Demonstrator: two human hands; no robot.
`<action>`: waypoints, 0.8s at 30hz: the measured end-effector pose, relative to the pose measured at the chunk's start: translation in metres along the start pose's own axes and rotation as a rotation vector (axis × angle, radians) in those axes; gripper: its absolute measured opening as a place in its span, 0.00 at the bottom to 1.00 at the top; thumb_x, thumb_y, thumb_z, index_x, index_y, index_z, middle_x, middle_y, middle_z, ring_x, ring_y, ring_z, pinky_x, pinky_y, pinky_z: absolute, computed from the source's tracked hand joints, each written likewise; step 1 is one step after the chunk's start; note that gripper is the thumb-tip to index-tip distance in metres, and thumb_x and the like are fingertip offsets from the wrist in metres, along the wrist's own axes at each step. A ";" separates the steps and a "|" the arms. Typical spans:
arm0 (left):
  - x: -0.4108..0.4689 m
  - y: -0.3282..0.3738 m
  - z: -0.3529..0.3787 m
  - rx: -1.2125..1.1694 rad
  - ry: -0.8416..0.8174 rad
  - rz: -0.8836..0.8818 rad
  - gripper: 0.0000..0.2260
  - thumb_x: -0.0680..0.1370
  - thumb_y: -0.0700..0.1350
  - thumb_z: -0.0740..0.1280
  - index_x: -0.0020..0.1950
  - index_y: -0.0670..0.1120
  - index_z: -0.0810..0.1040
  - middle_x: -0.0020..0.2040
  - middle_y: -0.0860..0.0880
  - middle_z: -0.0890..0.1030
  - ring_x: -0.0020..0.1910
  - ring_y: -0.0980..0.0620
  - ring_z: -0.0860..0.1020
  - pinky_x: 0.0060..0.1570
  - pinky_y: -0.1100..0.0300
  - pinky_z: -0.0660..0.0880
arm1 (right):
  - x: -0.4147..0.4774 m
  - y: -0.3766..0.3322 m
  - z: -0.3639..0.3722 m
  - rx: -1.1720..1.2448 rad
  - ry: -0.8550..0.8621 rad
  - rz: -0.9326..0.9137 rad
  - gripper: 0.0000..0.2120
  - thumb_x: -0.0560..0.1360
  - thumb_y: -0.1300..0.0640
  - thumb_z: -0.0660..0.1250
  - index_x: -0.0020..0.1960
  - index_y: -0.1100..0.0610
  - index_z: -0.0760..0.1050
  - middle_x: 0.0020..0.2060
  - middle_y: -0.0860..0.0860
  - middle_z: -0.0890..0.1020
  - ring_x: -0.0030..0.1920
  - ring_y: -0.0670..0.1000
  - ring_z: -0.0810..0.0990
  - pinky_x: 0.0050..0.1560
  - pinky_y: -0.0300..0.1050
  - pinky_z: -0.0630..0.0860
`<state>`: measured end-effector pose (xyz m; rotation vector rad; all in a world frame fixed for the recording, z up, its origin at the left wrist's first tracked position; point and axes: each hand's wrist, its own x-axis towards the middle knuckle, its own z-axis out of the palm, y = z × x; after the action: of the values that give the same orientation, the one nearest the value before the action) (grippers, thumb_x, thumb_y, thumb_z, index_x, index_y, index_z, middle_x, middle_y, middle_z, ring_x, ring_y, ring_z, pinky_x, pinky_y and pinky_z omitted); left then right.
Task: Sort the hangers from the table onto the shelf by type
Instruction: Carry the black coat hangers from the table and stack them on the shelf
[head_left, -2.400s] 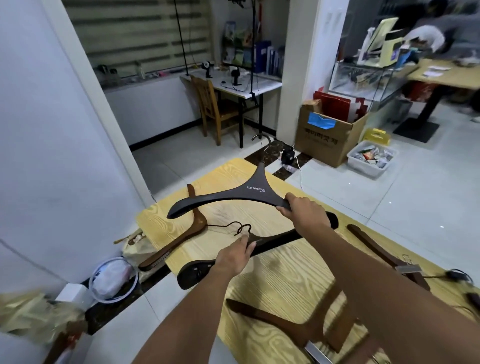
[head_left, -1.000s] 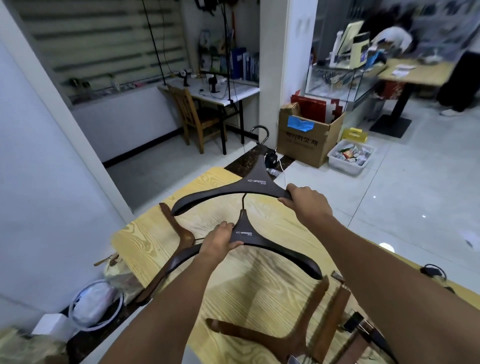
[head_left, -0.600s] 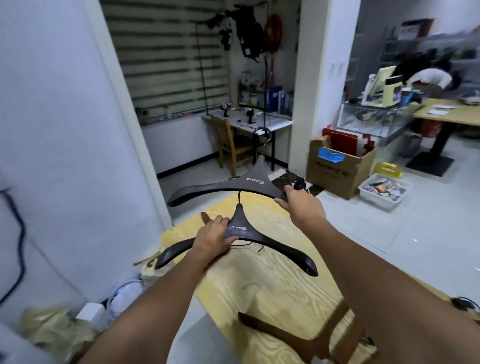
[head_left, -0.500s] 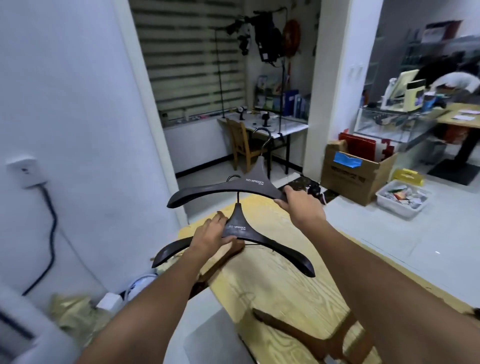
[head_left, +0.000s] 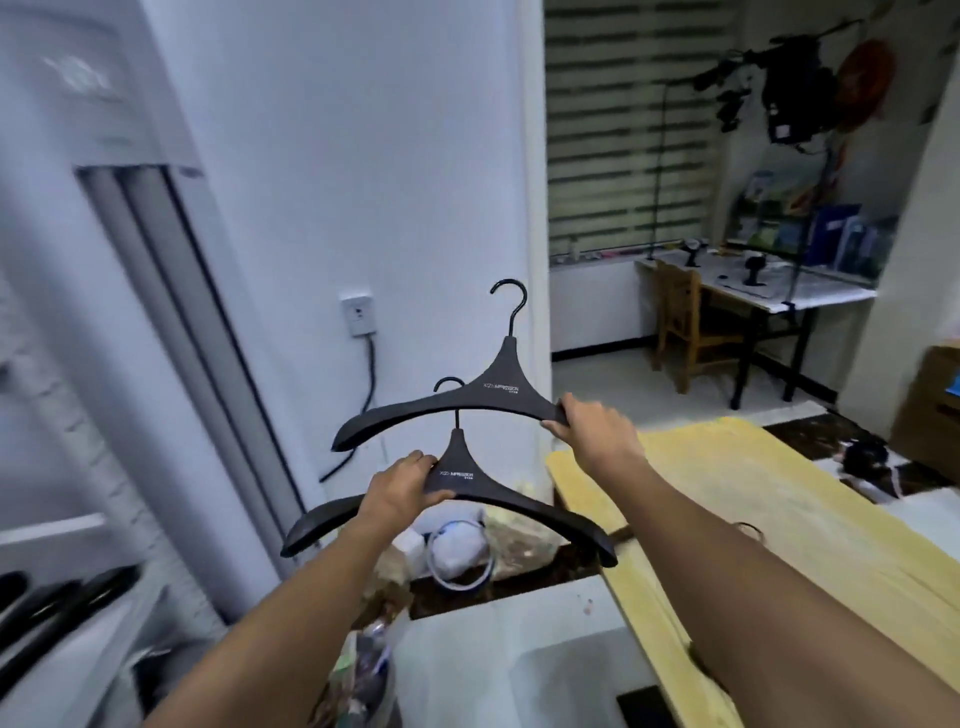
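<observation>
Two black hangers with white lettering are held in the air, left of the light wooden table (head_left: 769, 525). My right hand (head_left: 592, 431) grips the right arm of the upper black hanger (head_left: 467, 402), whose hook points up. My left hand (head_left: 400, 488) is closed on the neck of the lower black hanger (head_left: 524, 506), just in front of and below the first. At the far left edge a white shelf (head_left: 62, 525) shows, blurred, with dark hangers (head_left: 57, 608) lying on it.
A white wall with a socket (head_left: 357, 313) and a dangling cable stands straight ahead. Bags and a white ring-shaped thing (head_left: 462, 551) lie on the floor between shelf and table. A desk with a wooden chair (head_left: 685, 332) is at the back right.
The view has swung left, away from the table and toward the white wall and shelf. Both black hangers have been carried along, lifted off the table. The brown hangers are out of view.
</observation>
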<state>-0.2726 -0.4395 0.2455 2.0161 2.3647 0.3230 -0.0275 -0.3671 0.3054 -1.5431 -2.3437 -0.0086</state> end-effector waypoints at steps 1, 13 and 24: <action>-0.004 -0.006 -0.002 0.004 0.000 -0.005 0.23 0.75 0.59 0.65 0.65 0.48 0.72 0.58 0.49 0.75 0.59 0.49 0.75 0.53 0.54 0.73 | 0.002 -0.007 0.003 0.002 -0.004 -0.011 0.19 0.80 0.43 0.56 0.58 0.58 0.69 0.52 0.58 0.80 0.53 0.61 0.79 0.41 0.49 0.68; -0.137 -0.128 -0.046 0.014 0.076 -0.465 0.24 0.73 0.60 0.67 0.64 0.49 0.72 0.60 0.49 0.77 0.60 0.49 0.76 0.56 0.55 0.72 | 0.019 -0.175 0.044 0.175 -0.079 -0.443 0.18 0.80 0.43 0.56 0.56 0.57 0.70 0.49 0.56 0.81 0.49 0.60 0.79 0.40 0.47 0.67; -0.289 -0.150 -0.052 0.022 0.148 -0.849 0.24 0.72 0.60 0.69 0.64 0.50 0.73 0.61 0.51 0.78 0.60 0.51 0.75 0.56 0.58 0.71 | -0.030 -0.269 0.070 0.257 -0.190 -0.807 0.20 0.80 0.42 0.57 0.56 0.59 0.71 0.48 0.58 0.81 0.50 0.61 0.79 0.40 0.48 0.68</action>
<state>-0.3785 -0.7515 0.2364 0.8466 3.0206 0.4063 -0.2763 -0.4914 0.2788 -0.4313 -2.8140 0.2433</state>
